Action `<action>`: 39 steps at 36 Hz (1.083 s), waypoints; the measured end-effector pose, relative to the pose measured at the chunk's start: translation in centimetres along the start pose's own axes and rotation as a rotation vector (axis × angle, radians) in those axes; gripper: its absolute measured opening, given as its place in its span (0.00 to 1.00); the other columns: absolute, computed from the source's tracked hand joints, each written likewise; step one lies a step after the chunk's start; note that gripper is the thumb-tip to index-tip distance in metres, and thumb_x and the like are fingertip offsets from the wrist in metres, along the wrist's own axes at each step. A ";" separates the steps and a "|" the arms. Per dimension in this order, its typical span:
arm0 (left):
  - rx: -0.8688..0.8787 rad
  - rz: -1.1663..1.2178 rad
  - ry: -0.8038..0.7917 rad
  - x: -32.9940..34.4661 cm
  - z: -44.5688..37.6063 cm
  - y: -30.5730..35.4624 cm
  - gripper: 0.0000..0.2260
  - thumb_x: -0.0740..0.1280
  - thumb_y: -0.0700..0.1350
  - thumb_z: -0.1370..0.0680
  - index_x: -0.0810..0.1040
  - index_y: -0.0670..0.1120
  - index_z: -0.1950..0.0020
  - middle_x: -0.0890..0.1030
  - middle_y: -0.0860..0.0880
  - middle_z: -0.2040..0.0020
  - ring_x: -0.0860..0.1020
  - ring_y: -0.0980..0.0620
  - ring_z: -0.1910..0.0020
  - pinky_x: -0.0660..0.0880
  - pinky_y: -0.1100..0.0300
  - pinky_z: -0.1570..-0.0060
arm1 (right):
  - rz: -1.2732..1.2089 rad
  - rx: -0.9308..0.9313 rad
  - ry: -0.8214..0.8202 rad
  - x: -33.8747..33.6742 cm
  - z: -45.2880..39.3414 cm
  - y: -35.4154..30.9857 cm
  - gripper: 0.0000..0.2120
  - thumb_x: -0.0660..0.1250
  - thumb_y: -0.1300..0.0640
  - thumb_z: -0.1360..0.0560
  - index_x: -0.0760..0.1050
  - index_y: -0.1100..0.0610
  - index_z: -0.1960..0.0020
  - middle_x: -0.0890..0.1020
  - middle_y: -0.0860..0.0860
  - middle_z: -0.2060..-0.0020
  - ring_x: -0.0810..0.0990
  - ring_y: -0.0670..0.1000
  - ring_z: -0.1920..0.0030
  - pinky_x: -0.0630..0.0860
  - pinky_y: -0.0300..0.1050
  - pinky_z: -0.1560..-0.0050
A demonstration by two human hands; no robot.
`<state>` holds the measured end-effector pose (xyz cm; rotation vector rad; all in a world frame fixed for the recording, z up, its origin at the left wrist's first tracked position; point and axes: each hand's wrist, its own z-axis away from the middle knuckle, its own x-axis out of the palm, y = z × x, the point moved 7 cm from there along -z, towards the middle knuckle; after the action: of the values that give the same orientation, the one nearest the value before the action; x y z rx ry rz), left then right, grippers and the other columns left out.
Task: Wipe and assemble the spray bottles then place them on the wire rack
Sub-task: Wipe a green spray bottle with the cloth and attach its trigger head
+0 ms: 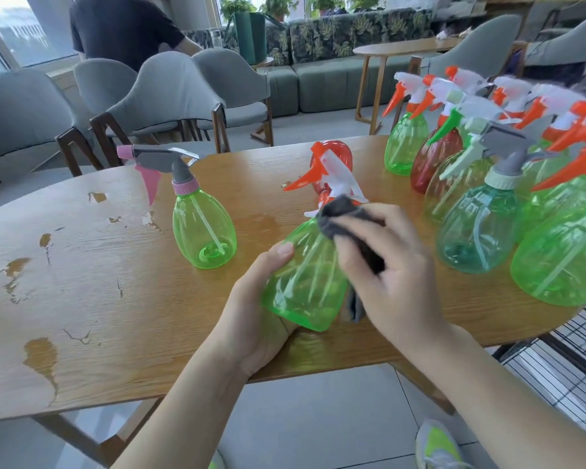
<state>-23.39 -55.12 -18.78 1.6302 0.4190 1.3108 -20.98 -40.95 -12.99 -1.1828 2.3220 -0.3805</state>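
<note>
My left hand [257,306] grips the base of a clear green spray bottle [301,282] tilted away from me above the table's near edge. Its orange and white trigger head [325,177] points left. My right hand [386,262] holds a dark grey cloth [349,218] against the bottle's neck and right side. A green bottle with a pink and grey trigger head [202,228] stands upright to the left. A red bottle [332,157] lies behind the held one. Several assembled bottles [477,225] stand grouped at the right.
The wooden table [82,282] has worn patches and a wet smear. A black wire rack [569,353] shows below the table's right end. Grey chairs [170,96] stand beyond the table, and a person in a dark shirt [122,28] bends at the back.
</note>
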 end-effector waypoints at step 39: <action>0.030 0.014 0.023 -0.4 -0.2 0.1 0.20 0.64 0.53 0.20 0.81 0.43 0.34 0.81 0.39 0.41 0.79 0.41 0.43 0.73 0.47 0.42 | 0.047 -0.126 -0.010 0.2 0.7 -1.2 0.11 0.66 0.60 0.18 0.85 0.61 0.42 0.79 0.56 0.47 0.79 0.53 0.48 0.73 0.40 0.41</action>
<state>-23.73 -55.40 -18.97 1.6470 0.4436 1.3400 -19.90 -41.79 -13.05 -1.1830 2.3907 -0.2141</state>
